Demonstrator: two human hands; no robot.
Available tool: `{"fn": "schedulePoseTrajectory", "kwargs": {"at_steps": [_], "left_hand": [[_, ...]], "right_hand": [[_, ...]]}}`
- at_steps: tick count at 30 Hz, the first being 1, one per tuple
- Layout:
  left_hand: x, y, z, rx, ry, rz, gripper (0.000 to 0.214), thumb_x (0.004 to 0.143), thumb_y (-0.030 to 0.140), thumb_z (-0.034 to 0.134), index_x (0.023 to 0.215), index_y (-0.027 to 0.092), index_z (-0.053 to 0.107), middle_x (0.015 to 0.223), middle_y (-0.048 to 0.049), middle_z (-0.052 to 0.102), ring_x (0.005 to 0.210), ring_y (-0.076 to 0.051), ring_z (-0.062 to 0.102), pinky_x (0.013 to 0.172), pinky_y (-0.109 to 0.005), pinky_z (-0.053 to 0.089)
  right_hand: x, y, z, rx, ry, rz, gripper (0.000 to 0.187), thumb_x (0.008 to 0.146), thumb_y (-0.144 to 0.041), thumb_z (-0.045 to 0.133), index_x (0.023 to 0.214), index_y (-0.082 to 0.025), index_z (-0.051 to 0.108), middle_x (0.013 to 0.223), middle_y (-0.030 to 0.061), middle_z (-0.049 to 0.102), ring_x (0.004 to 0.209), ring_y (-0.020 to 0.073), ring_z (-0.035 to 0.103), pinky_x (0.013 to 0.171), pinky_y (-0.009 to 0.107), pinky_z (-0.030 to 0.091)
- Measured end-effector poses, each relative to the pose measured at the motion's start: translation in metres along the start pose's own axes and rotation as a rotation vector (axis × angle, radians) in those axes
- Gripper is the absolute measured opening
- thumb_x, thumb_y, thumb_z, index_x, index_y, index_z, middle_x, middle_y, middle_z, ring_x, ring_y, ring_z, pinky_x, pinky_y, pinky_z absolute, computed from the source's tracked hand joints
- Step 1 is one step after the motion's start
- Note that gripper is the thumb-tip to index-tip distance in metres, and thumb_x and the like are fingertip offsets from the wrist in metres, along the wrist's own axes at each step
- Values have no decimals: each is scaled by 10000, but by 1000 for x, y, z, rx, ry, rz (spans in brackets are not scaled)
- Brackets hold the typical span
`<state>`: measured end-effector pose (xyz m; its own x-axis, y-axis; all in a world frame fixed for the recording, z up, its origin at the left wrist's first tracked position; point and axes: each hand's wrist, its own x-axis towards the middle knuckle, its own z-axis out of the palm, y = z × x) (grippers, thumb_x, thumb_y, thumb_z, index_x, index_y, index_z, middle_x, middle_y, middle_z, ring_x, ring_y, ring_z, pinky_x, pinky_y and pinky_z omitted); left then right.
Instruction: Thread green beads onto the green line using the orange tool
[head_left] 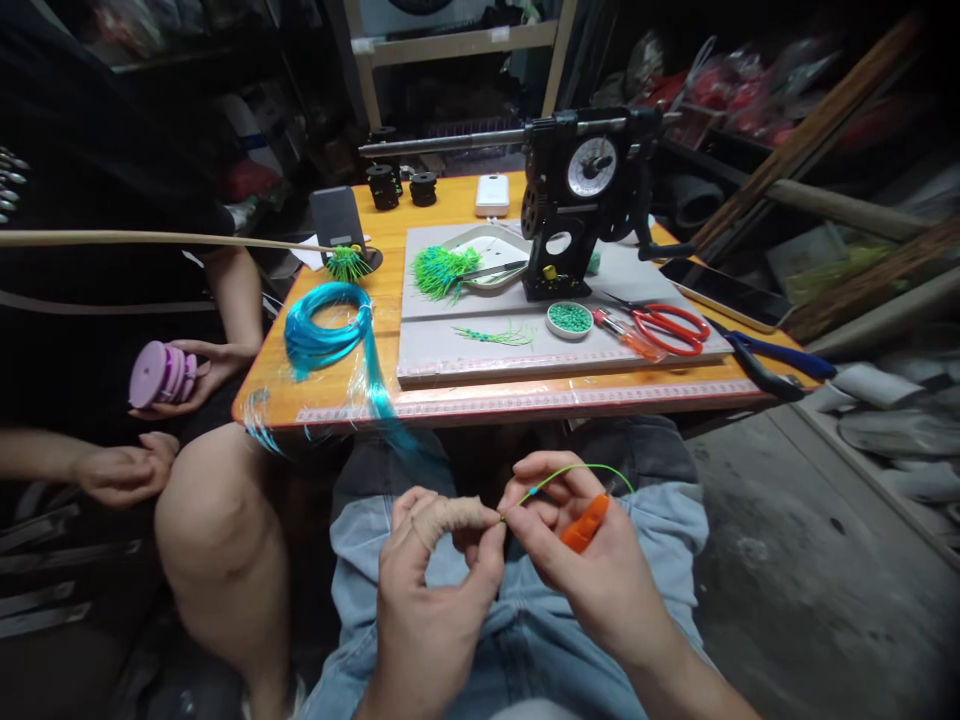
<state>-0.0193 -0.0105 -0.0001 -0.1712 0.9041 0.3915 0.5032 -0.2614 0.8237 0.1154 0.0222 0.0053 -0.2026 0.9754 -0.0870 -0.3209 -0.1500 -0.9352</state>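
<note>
Over my lap, my left hand (439,585) is closed in a pinch, its index finger wrapped in beige tape. Its thumb and index tips meet at the end of a thin green line (600,466). Opposite them, my right hand (600,570) pinches the same line with its thumb and fingers, fingertips almost touching the left ones. A small blue band (533,491) sits on the line, whose free part arcs right. An orange-handled tool (586,524) lies tucked in my right palm; its type is unclear. What sits exactly between the fingertips is too small to make out.
On the table (262,375) are a blue fibre coil (326,325), a green bundle (442,272), a dish of green beads (568,319), red-handled scissors (671,328), blue-handled pliers (780,357) and a black winding machine (562,200). At left, another person's hand holds purple spools (161,374).
</note>
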Motion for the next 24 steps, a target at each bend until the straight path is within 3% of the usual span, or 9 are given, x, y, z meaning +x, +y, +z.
{"fn": "schedulePoseTrajectory", "kwargs": {"at_steps": [3,8,13,18,22,24], "left_hand": [[-1,-1,-1,33,13,-28,294,811,103,631,1050,271,605,695,71,626,674,-142,599,902,-375,445],[0,0,-3,82,0,19,179,810,72,574,747,239,562,627,60,572,647,-150,571,946,-417,408],[-1,-4,-1,52,21,-44,261,826,105,614,1041,251,589,655,54,590,674,-163,579,853,-385,445],[-3,-7,-2,23,0,3,164,839,81,583,804,241,572,703,29,611,719,-164,577,825,-362,439],[-4,-9,-4,-7,27,-38,225,837,110,618,995,269,617,603,69,556,635,-149,567,746,-328,445],[-5,-11,-4,-6,48,-50,210,829,102,612,968,260,619,602,69,563,617,-144,576,724,-320,448]], "right_hand": [[2,0,0,-1,32,11,277,861,-316,733,1032,-216,541,849,-24,599,504,-4,391,429,107,305],[1,2,1,-13,-1,18,282,861,-313,729,1039,-207,537,852,-13,597,519,8,388,428,119,290],[0,2,1,-21,23,26,292,853,-324,732,1044,-210,542,839,-13,588,502,9,367,416,132,271],[1,0,4,-28,-5,30,306,828,-333,753,1019,-205,551,834,-14,588,530,15,388,464,131,331],[1,0,6,-20,8,23,297,841,-340,736,1021,-202,544,842,-14,584,524,13,377,465,135,322],[1,0,6,-25,19,23,295,848,-349,725,1016,-196,537,840,-10,582,523,16,378,464,143,314]]}}
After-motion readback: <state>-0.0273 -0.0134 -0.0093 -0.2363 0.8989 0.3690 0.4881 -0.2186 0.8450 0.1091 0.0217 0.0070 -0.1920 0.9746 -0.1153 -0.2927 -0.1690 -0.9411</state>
